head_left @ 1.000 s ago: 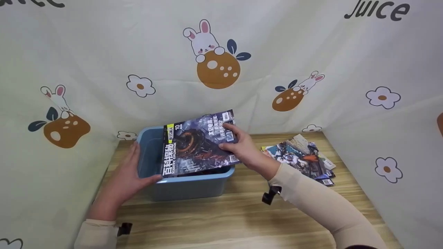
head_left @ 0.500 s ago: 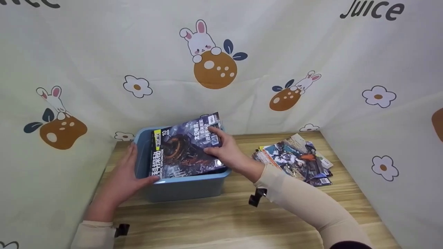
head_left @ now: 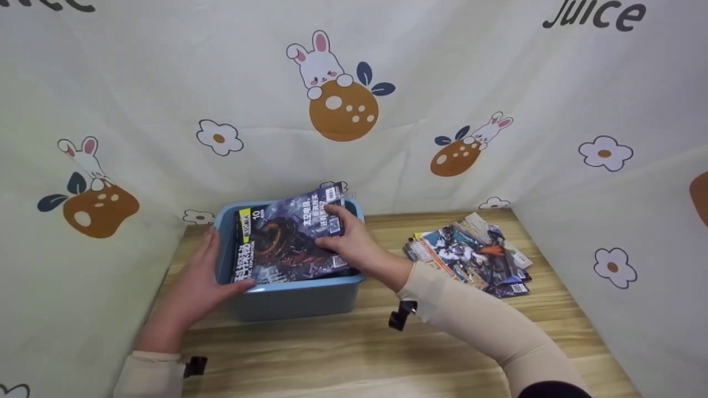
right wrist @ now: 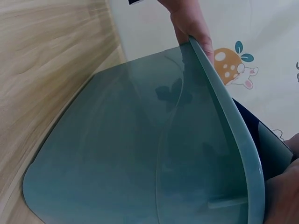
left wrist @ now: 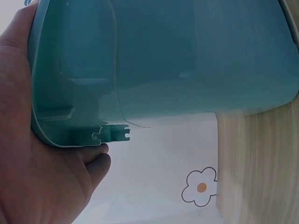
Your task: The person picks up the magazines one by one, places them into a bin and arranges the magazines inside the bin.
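Observation:
A blue plastic bin point(head_left: 293, 303) stands on the wooden table. My left hand point(head_left: 200, 284) grips its left side, thumb along the front rim; in the left wrist view, fingertips point(left wrist: 97, 168) curl beneath the rim. My right hand point(head_left: 357, 243) pinches the right edge of a dark magazine point(head_left: 287, 237), thumb on the cover and the other fingers hidden below. The magazine lies tilted in the bin's mouth, its far right corner above the back rim. In the right wrist view, the right hand point(right wrist: 284, 193) is just inside the rim, with the magazine's dark edge point(right wrist: 246, 114) beyond.
A loose pile of several magazines point(head_left: 470, 254) lies on the table point(head_left: 354, 354) right of the bin, near my right forearm. A patterned curtain point(head_left: 420, 66) with rabbits and oranges encloses the back and both sides. A black clip point(head_left: 402, 315) sits on each wrist.
My right hand has moved left and slightly down, bringing the magazine further over and into the bin. The left hand keeps its hold on the bin's rim.

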`<state>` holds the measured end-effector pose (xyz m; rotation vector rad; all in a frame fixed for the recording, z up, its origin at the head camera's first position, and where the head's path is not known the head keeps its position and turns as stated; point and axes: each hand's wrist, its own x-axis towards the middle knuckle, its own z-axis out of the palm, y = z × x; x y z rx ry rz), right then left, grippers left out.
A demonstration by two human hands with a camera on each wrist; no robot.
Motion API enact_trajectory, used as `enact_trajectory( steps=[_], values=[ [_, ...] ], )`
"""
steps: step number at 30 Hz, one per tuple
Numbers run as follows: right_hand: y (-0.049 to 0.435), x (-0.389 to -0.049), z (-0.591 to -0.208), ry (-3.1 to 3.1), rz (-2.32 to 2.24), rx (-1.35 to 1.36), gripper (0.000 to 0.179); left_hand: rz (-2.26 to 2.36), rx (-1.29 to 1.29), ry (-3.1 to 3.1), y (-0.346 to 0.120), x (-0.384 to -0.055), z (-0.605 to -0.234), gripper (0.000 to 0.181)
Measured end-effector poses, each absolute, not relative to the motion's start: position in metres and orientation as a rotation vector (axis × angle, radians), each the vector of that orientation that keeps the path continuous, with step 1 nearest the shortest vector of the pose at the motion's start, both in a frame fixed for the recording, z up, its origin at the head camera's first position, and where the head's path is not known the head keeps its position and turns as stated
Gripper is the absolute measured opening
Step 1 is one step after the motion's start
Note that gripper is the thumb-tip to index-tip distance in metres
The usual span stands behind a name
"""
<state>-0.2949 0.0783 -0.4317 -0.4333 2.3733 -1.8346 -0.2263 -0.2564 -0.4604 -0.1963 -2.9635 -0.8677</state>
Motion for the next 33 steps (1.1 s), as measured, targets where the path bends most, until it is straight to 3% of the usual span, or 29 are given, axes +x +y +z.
enact_trajectory(
  steps=[17,33],
  values=[
    [0.072,-0.294,-0.431,2.405,-1.722,-0.418,0.088,-0.880,-0.199,-2.951,-0.257,-0.226,-0.460,0.147],
    [0.084,-0.289,-0.422,2.404,-1.829,-0.394,0.073,-0.890,-0.202,-2.950,-0.257,-0.226,-0.460,0.147]
  ],
)
